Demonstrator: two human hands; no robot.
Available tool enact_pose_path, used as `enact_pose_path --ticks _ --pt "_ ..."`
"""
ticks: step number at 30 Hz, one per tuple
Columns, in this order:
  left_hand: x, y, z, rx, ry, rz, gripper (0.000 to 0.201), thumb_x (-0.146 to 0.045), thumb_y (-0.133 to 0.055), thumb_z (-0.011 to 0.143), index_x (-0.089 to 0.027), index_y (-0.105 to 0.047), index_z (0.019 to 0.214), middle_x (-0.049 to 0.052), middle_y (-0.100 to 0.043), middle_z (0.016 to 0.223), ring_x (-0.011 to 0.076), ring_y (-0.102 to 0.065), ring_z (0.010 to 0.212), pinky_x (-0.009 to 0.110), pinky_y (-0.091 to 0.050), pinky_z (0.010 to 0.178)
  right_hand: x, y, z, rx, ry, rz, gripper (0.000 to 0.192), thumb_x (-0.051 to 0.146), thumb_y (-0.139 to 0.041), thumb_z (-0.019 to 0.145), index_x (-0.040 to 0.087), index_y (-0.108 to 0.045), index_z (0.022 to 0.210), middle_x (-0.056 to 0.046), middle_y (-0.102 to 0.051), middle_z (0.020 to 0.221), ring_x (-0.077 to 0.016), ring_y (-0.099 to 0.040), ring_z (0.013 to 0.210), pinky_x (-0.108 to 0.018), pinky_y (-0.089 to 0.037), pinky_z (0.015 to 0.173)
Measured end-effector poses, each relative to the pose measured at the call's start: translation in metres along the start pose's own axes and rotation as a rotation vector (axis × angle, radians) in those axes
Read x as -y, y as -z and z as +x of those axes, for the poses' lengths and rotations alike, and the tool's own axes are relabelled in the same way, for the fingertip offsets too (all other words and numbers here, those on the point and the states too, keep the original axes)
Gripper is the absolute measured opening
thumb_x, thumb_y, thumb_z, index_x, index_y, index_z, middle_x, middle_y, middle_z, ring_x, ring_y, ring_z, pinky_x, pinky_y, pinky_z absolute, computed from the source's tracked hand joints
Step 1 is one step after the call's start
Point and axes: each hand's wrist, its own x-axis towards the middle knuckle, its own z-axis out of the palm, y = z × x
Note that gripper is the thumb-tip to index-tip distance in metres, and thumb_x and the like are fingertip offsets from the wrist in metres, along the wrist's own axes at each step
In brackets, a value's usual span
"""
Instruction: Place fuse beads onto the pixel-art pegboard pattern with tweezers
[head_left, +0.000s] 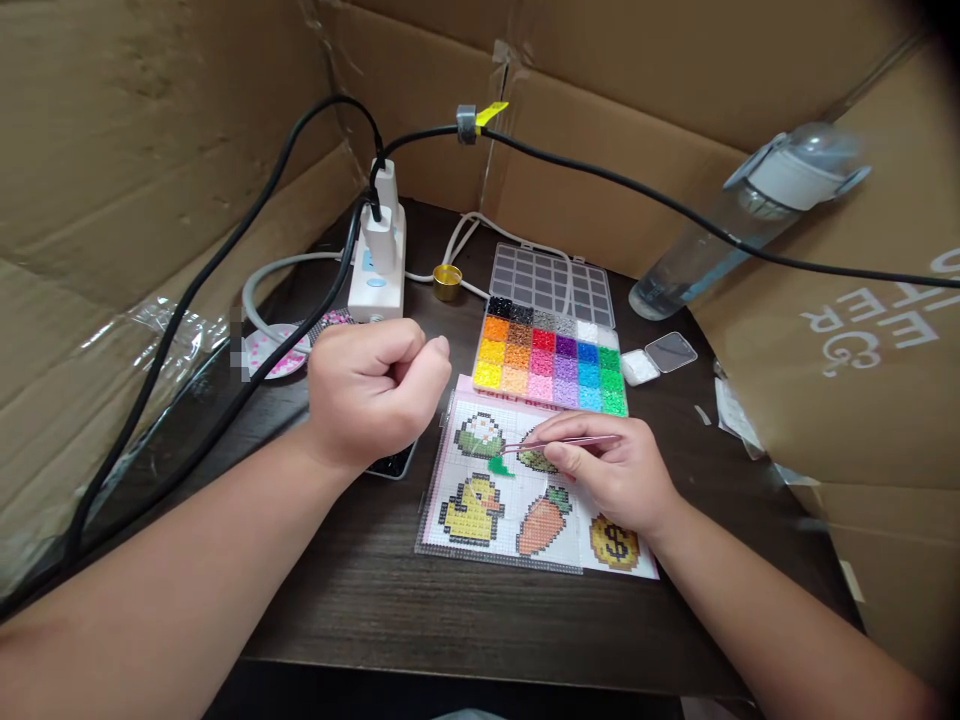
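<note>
My right hand (619, 470) pinches a pair of slim pinkish tweezers (581, 440). Their tips point left, at a small heap of green beads (499, 466) on the clear pegboard (506, 480). Under the pegboard lies a white gridded pattern sheet with pixel pictures: a yellow duck (471, 512), an orange carrot (541, 525), a coin (615, 542) and a green-and-white bowl shape (480, 436). Part of another picture is behind my right hand. My left hand (375, 395) is raised left of the board in a fist; whatever it may hold is hidden.
Behind the board stands a sorting box of coloured beads (555, 360), its lid open. Around it are a power strip (377, 285), a gold cup (447, 282), a water bottle (720, 240) and a small white case (640, 368). Black cables (600, 180) cross above; cardboard walls (600, 60) enclose the table.
</note>
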Motion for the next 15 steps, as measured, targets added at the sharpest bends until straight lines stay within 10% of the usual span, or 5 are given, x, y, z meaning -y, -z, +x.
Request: enact_pose_path --ticks 15 --pt "-0.0016 0.0006 0.0004 0.013 -0.017 0.0 0.044 -0.01 -0.062 0.071 -0.016 -0.026 0.046 -0.005 -0.029 0.042 0.0049 -0.027 0.04 0.027 -0.021 0.041 -0.0004 0.0011 0.0001 0.024 -0.021 0.006 0.008 0.021 -0.07 0.079 0.022 -0.076 0.083 -0.005 -0.075 0.084 -0.0175 -0.071 0.076 -0.028 -0.058 0.065"
